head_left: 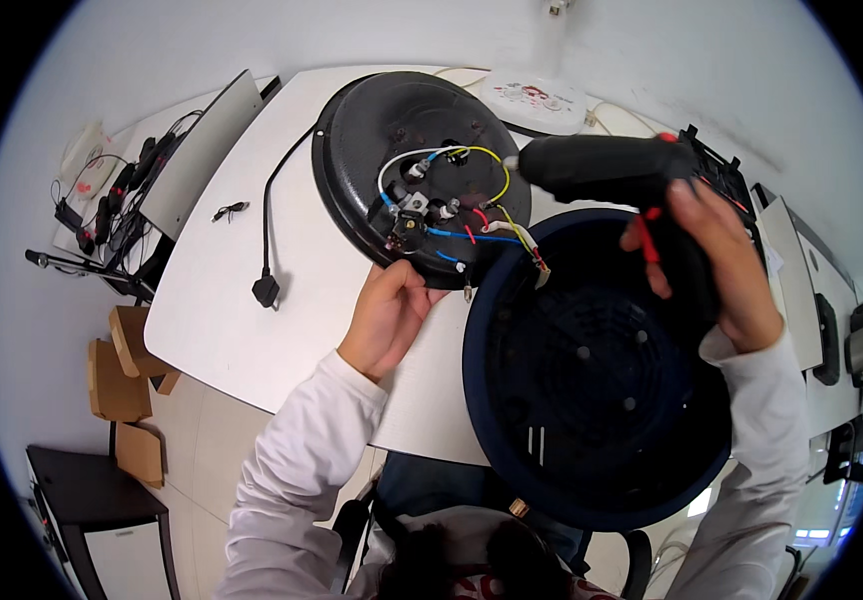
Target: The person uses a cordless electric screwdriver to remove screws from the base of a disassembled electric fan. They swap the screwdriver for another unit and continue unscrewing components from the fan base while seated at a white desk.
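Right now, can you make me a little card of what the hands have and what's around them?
Left hand: holds the lower rim of a black round part
Right hand: grips a black-and-red power drill, tip toward the black round part
Wires: yellow, blue, red, white
Nearby: dark blue round shell, open side up
Table: white, with a black plug

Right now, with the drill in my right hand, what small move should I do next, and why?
Perhaps ease the power drill slightly to the right: its tip appears close to the looped yellow wire, though depth is hard to judge, while your left hand holds the black dish by its edge.
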The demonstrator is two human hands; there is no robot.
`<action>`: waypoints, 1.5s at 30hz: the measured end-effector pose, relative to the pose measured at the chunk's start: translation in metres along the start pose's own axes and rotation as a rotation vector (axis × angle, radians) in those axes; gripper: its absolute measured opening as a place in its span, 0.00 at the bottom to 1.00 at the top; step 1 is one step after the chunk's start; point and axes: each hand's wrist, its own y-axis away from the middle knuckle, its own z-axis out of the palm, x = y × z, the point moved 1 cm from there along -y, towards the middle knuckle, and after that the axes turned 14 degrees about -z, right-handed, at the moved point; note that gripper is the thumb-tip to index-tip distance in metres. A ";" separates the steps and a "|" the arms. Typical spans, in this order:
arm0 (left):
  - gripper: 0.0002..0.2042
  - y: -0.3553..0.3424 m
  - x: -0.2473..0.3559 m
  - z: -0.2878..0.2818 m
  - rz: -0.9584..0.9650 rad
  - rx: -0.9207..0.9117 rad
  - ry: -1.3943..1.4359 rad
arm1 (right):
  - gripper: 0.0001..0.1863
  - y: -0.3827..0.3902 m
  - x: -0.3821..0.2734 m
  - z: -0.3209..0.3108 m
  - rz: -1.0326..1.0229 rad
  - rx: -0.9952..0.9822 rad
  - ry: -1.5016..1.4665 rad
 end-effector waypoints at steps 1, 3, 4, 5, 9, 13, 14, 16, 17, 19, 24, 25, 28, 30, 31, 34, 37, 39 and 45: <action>0.18 0.002 -0.001 -0.001 0.003 0.029 -0.006 | 0.24 -0.006 0.007 0.003 0.010 -0.043 -0.009; 0.19 0.005 -0.001 -0.003 0.009 0.047 -0.020 | 0.23 -0.010 0.024 0.001 0.037 -0.083 0.027; 0.19 0.006 0.000 -0.001 0.012 0.031 -0.019 | 0.23 -0.010 0.030 0.000 0.045 -0.107 0.052; 0.19 0.008 0.002 0.002 0.016 0.015 -0.017 | 0.23 -0.010 0.035 0.000 0.048 -0.100 0.040; 0.18 0.010 -0.004 -0.001 0.023 0.123 -0.082 | 0.22 -0.003 0.050 0.003 0.078 -0.046 -0.040; 0.13 0.012 -0.003 0.001 0.026 0.209 -0.121 | 0.22 -0.001 0.051 0.000 0.091 -0.004 -0.041; 0.12 0.012 -0.003 0.001 0.023 0.206 -0.121 | 0.22 -0.001 0.052 0.000 0.100 0.000 -0.043; 0.11 0.013 -0.002 0.000 0.024 0.192 -0.124 | 0.22 0.000 0.054 0.000 0.108 0.012 -0.044; 0.11 0.012 -0.003 0.000 0.021 0.190 -0.118 | 0.22 0.000 0.055 -0.001 0.104 0.014 -0.043; 0.11 0.012 -0.002 0.001 0.016 0.189 -0.109 | 0.23 -0.001 0.056 -0.002 0.098 0.018 -0.044; 0.10 0.012 -0.001 0.005 0.032 0.209 -0.105 | 0.24 -0.003 0.059 0.001 0.081 0.014 0.005; 0.10 0.012 -0.001 0.006 0.037 0.204 -0.111 | 0.24 -0.003 0.059 0.001 0.077 0.005 0.004; 0.10 0.013 -0.001 0.006 0.023 0.231 -0.110 | 0.25 -0.003 0.060 0.001 0.090 0.032 0.005; 0.10 0.013 -0.001 0.005 0.020 0.218 -0.120 | 0.24 -0.003 0.059 -0.001 0.091 0.002 -0.033; 0.10 0.013 -0.001 0.005 0.018 0.212 -0.125 | 0.24 -0.003 0.059 -0.002 0.092 -0.013 -0.052; 0.12 0.013 -0.001 0.003 0.018 0.202 -0.122 | 0.25 -0.003 0.061 -0.003 0.099 -0.022 -0.048; 0.13 0.013 -0.001 0.005 0.007 0.205 -0.101 | 0.25 -0.003 0.061 -0.003 0.082 -0.032 -0.035; 0.13 0.013 -0.001 0.010 0.016 0.220 -0.089 | 0.25 -0.002 0.060 -0.003 0.081 -0.026 -0.035; 0.13 0.013 -0.001 0.006 0.005 0.245 -0.097 | 0.25 -0.002 0.061 -0.002 0.084 0.003 -0.053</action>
